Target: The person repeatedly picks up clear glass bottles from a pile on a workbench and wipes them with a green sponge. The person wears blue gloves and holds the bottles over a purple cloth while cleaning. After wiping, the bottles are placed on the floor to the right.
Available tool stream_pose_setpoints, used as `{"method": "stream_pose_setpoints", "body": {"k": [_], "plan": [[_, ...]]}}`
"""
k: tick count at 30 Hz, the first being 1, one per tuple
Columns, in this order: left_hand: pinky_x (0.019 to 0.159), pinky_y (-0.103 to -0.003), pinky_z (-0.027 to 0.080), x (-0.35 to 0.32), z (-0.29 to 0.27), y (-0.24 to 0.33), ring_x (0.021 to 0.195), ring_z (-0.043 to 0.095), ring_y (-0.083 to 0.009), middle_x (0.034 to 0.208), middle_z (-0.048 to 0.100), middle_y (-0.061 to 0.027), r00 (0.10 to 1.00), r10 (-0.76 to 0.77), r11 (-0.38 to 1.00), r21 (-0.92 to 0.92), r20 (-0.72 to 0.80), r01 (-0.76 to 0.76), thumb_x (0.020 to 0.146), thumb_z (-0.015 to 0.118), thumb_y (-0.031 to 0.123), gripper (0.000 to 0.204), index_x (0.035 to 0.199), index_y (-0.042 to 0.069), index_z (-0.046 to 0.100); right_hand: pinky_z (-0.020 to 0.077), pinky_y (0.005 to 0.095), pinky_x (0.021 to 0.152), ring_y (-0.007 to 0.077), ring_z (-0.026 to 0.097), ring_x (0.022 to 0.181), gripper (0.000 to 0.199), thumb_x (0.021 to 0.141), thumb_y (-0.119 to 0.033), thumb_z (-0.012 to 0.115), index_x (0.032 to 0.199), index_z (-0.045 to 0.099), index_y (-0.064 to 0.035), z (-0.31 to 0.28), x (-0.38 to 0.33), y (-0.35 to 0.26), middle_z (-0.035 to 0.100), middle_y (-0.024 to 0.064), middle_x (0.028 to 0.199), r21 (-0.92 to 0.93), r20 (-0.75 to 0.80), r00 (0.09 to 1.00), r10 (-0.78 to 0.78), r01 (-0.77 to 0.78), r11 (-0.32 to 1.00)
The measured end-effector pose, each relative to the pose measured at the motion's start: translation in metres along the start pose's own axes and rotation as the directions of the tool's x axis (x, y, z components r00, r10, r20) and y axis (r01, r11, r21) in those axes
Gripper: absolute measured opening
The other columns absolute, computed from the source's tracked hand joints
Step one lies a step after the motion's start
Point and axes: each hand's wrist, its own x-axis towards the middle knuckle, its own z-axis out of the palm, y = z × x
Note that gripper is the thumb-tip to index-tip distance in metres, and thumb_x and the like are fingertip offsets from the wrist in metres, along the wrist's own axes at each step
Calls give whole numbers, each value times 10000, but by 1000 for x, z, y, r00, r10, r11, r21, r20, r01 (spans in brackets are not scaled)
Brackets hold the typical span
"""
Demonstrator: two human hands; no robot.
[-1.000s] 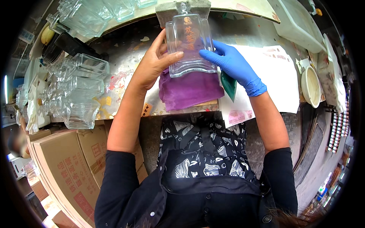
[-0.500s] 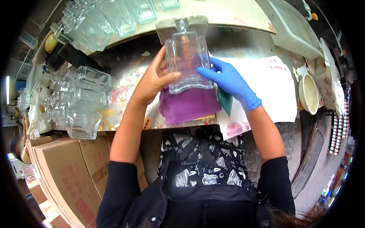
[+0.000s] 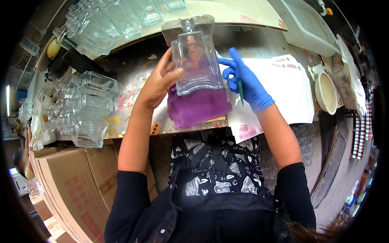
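A clear glass bottle [image 3: 198, 77] with orange lettering lies tilted in front of me, its neck pointing away and resting on a grey block [image 3: 168, 30]. My bare left hand [image 3: 160, 79] grips its left side, thumb on the front and fingers partly hidden by the glass. A purple cloth [image 3: 198, 107] is under its near end. Just right of the bottle, apart from it, is my right hand [image 3: 247, 83] in a blue glove. Its index finger points out, while the other fingers curl round a thin green scraper [image 3: 240, 92], seen nearly edge-on.
White paper sheets [image 3: 279, 89] with pink print cover the right of the table. More glass bottles [image 3: 89, 109] lie at the left, and others [image 3: 117, 20] stand on the back shelf [image 3: 227, 14]. A cream bowl [image 3: 326, 93] and plastic tub [image 3: 308, 28] are at right; cardboard boxes [image 3: 73, 190] stand lower left.
My right hand has come off the bottle's right side and turned, with the green scraper now edge-on. My left hand still holds the bottle, whose near end has shifted slightly.
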Motion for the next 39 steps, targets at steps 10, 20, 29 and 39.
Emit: {"method": "stream_pose_setpoints", "body": {"k": [10,20,29,39], "plan": [[1069,-357,386,-7,-4,-13,1296,447,-259,1405,420,-193,1000,14,951,-309,2,-12,996,404,185,572,1483,-1,168,405,245,503,136,470,528,653,931,-631,423,881,640,-18,-48,-18,46,456,-23,574,457,-62,998,4,25,889],[1086,-350,325,-8,26,-17,1298,423,-259,1410,394,-196,988,130,991,-4,-86,-131,818,680,61,837,1479,-18,173,475,253,682,147,561,756,396,938,-419,538,1034,606,-41,-28,-42,27,582,33,880,409,-203,978,-43,125,904],[1089,-350,323,-5,17,-23,1336,377,-267,1456,330,-205,989,101,995,12,-109,-100,798,715,84,906,1480,-33,131,511,330,808,256,630,886,211,844,-65,641,1052,612,-44,60,-10,-47,633,109,1001,-599,573,454,-683,800,29],[1107,-356,319,0,-6,-12,1326,402,-260,1383,421,-198,997,27,977,-210,-78,-43,1024,378,399,626,1473,4,193,492,309,711,201,654,817,329,765,-59,659,1074,652,-175,39,-21,-14,685,11,988,-408,832,206,-516,857,-315]]}}
